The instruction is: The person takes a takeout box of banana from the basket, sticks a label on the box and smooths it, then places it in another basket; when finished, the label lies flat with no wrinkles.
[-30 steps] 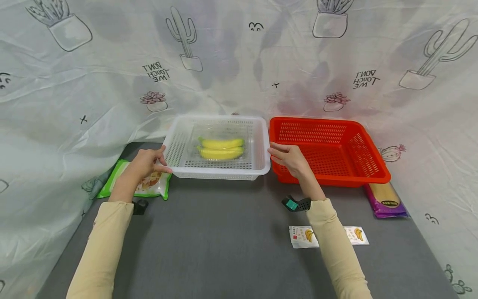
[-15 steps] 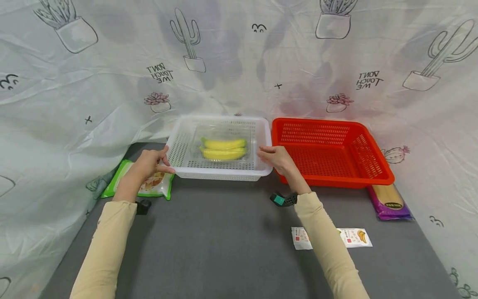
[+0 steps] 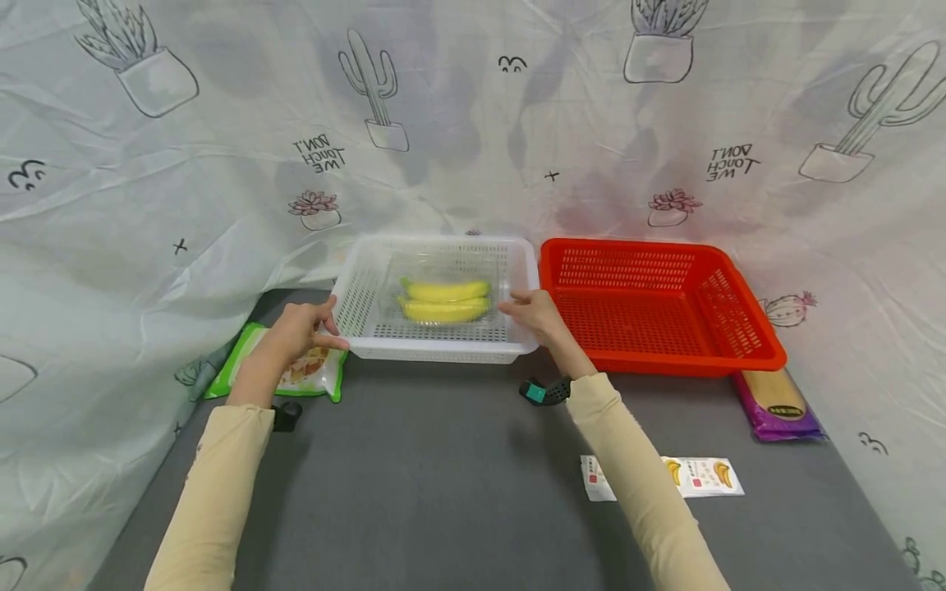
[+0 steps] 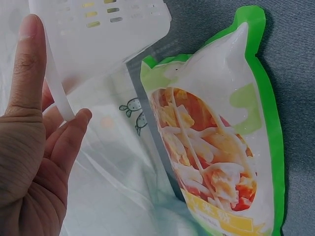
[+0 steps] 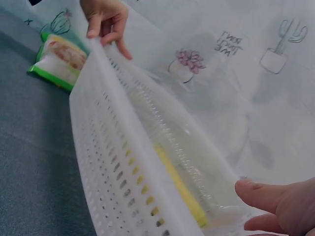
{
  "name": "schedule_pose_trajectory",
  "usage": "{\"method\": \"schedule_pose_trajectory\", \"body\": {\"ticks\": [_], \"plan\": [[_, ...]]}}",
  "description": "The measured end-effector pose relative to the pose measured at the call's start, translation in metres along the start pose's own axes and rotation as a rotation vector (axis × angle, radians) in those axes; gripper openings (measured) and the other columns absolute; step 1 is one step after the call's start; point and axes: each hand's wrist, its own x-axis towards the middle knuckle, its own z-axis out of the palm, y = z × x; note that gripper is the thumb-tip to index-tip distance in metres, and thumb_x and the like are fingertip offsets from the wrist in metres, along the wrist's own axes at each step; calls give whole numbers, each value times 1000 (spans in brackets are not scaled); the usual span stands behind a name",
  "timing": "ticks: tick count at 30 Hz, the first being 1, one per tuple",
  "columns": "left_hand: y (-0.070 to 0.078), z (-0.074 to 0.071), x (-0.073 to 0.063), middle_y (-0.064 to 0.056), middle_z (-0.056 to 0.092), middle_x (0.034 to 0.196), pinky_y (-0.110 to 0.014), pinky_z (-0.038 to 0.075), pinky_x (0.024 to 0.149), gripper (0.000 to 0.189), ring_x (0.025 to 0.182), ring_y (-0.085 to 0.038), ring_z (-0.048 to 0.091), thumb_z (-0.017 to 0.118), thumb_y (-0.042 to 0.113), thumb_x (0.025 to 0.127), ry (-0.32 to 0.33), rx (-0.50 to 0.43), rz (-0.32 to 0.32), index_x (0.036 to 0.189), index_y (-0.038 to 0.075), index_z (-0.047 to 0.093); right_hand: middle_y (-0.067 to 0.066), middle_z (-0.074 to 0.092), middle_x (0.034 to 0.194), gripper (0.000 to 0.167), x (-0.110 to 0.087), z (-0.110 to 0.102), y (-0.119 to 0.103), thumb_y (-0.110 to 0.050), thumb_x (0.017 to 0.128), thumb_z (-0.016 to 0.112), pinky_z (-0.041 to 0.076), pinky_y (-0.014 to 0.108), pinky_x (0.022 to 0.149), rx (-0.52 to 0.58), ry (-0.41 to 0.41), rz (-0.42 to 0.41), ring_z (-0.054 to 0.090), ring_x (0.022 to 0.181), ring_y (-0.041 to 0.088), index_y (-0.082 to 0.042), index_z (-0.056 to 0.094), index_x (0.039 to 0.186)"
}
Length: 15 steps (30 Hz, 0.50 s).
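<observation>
A white perforated plastic basket (image 3: pixel 414 349) sits toward the back of the grey table. Inside it lies a clear plastic box (image 3: pixel 395 271) with two yellow bananas (image 3: pixel 446 310). My left hand (image 3: pixel 299 328) holds the basket's left rim, its fingers curled around the edge and the thumb along it, as the left wrist view shows. Over the basket's right end reaches my right hand (image 3: pixel 535 316), fingertips right at the clear box's right side. In the right wrist view its thumb (image 5: pixel 261 194) and a finger stand apart, close to the box's edge.
Directly right of the white basket stands a red basket (image 3: pixel 636 361). A green-and-white food bag (image 3: pixel 318 369) lies under my left hand, and a purple packet (image 3: pixel 776 406) at the right. Banana-printed strips (image 3: pixel 702 478) lie partly behind my right forearm. Patterned cloth (image 3: pixel 458 123) hangs behind.
My right hand has moved left from the white basket's right rim, over the rim to the clear box. The left hand keeps its hold on the left rim.
</observation>
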Motion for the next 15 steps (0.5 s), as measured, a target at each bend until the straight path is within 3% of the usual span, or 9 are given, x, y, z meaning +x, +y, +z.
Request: {"method": "schedule_pose_trajectory", "body": {"ticks": [4,8,9,10,12,13,15], "plan": [[-1,1,0,-22,30,150,-31,28,54,25,56,-18,28,80,26,76,-3,-7,4,73,10,61,25,50,136,60,4,8,1,-17,90,68,41,44,101,-56,1,-19,49,119,33,8,44,139],[-2,2,0,-22,27,151,-32,29,55,24,56,-18,28,80,24,76,-8,-12,-5,74,10,62,23,57,122,49,9,16,2,-12,91,66,44,47,97,-22,-12,-29,52,108,36,4,49,134],[-2,2,-1,-22,24,152,-32,29,55,23,56,-18,28,80,23,76,-9,-14,-9,74,10,62,23,57,123,50,10,18,2,-11,91,66,44,47,98,-7,-13,-29,53,108,36,2,48,136],[-2,1,0,-22,31,150,-32,29,55,23,56,-18,28,80,25,76,-7,-14,-7,75,10,63,22,55,127,54,11,19,2,-10,91,66,42,47,99,2,-8,-29,52,111,36,1,45,139],[-2,1,1,-23,51,134,-32,28,55,23,56,-17,28,80,27,76,0,-8,0,76,10,64,19,47,140,64,12,22,3,-10,90,67,37,45,105,3,4,-31,46,123,32,-1,37,145],[-3,1,2,-21,58,117,-32,28,55,24,56,-17,28,79,28,76,4,-6,1,77,10,65,17,41,147,69,13,24,3,-11,90,68,33,44,108,3,8,-30,41,129,30,-4,32,149],[-3,1,4,-15,57,90,-32,28,55,25,56,-17,27,79,30,76,9,0,5,80,9,66,12,26,156,78,14,27,3,-11,89,68,24,43,113,5,14,-28,29,138,27,-7,22,153]]}}
